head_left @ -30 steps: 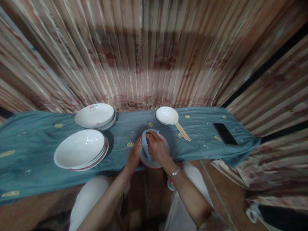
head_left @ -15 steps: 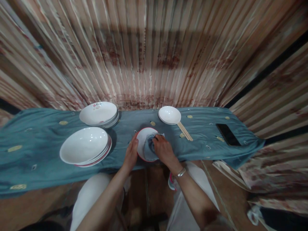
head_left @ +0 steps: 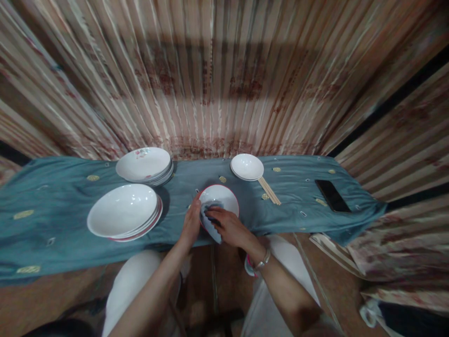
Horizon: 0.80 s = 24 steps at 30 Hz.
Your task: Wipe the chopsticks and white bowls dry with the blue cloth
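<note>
Blue-grey cloth [head_left: 212, 229] and right hand [head_left: 229, 228] have shifted leftward and closer to the person since the frame half a second earlier; the bowl stacks show no evident change.

Left to right, findings are as follows. On the patterned tablecloth [head_left: 66, 238], a stack of large bowls [head_left: 122, 210] sits at the near side, with a stack of plates [head_left: 143, 166] just behind it. Left hand [head_left: 192, 220] lies along the left side of the red-rimmed bowl [head_left: 226, 199], thumb at the rim, grip narrow on the wall; the fingers underneath are hidden. This bowl is in front of the person, between both hands; whether its base rests on the table cannot be told.

Right hand holds the cloth bunched under its fingers, at the bowl's near left part. The cloth's long axis runs from the bowl's inside toward the person, slanting slightly right, and its lower end appears to pass over the near rim. Left hand is close beside the cloth; the bowl's uncovered inside lies beyond and to the right.

Further right are small bowls [head_left: 247, 167], chopsticks [head_left: 270, 191] beside them, and a phone [head_left: 332, 195], well apart.
</note>
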Tool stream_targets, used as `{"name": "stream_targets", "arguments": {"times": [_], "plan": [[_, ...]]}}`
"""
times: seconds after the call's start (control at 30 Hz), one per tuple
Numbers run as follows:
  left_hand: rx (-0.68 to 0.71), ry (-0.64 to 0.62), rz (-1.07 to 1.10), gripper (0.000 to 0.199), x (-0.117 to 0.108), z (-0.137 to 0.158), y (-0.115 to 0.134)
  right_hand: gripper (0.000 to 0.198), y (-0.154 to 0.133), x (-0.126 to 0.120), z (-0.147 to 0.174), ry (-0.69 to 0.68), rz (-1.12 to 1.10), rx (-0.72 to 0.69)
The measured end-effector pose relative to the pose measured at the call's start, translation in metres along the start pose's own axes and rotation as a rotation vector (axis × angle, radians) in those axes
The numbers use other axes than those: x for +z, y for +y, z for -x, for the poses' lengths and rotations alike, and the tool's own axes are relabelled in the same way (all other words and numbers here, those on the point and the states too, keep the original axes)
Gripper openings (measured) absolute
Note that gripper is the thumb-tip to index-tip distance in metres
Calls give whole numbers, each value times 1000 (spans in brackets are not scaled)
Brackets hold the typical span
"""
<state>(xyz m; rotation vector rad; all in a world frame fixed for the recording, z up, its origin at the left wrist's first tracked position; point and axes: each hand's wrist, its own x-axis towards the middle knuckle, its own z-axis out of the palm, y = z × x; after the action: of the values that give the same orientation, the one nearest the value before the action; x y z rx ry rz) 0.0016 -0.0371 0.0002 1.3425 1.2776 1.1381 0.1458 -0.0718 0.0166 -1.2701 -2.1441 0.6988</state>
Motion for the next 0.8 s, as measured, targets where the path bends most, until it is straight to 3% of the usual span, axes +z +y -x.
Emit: {"name": "stream_targets", "arguments": {"times": [0.2,0.47,0.8], "plan": [[-23,-28,7,54,6,2,1,55,1,9,-2,163,-84,-25],[-6,-86,37,53,11,7,6,49,9,8,-6,306,193,-33],[-35,-7,77,52,5,8,5,39,5,-10,-9,215,539,235]]}}
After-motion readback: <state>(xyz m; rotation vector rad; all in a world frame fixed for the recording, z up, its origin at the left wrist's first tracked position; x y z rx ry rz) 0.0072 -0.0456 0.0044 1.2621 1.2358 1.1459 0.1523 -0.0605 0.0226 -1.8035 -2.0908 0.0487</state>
